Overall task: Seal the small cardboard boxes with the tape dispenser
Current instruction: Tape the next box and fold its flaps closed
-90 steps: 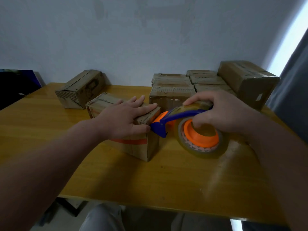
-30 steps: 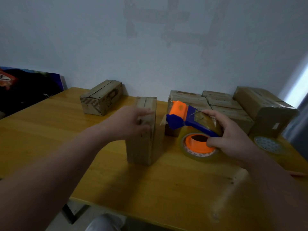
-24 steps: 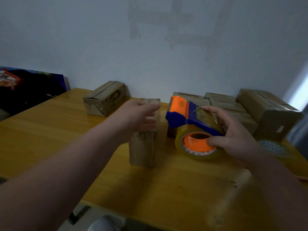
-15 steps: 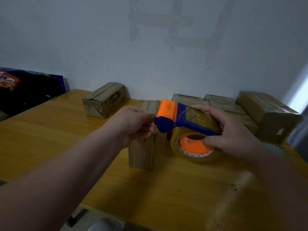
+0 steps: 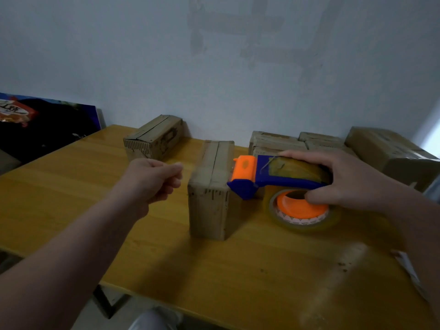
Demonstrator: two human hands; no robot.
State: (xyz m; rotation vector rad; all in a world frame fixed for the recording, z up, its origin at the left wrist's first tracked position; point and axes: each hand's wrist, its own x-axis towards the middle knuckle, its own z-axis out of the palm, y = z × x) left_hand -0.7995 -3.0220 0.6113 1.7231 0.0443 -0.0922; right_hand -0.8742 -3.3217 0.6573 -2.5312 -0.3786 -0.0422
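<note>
A small cardboard box [image 5: 209,198] stands in the middle of the yellow wooden table [image 5: 238,270], its flap seam on top running away from me. My right hand [image 5: 347,182] grips the blue and orange tape dispenser [image 5: 252,177], whose orange head rests against the box's upper right edge. The clear tape roll [image 5: 302,213] with an orange core sits under my right thumb. My left hand [image 5: 152,182] hovers just left of the box with fingers pinched together; I cannot tell whether a clear tape end is between them.
Another small box [image 5: 154,139] lies at the back left near the wall. Several boxes [image 5: 276,144] are stacked at the back right, with a larger box [image 5: 385,151] beside them. A dark poster [image 5: 42,125] leans at the left. The table's front edge [image 5: 166,303] is close to me.
The box was turned from lying to standing. My right hand brought the dispenser head to its top right edge. My left hand left the dispenser front and pulled away to the left.
</note>
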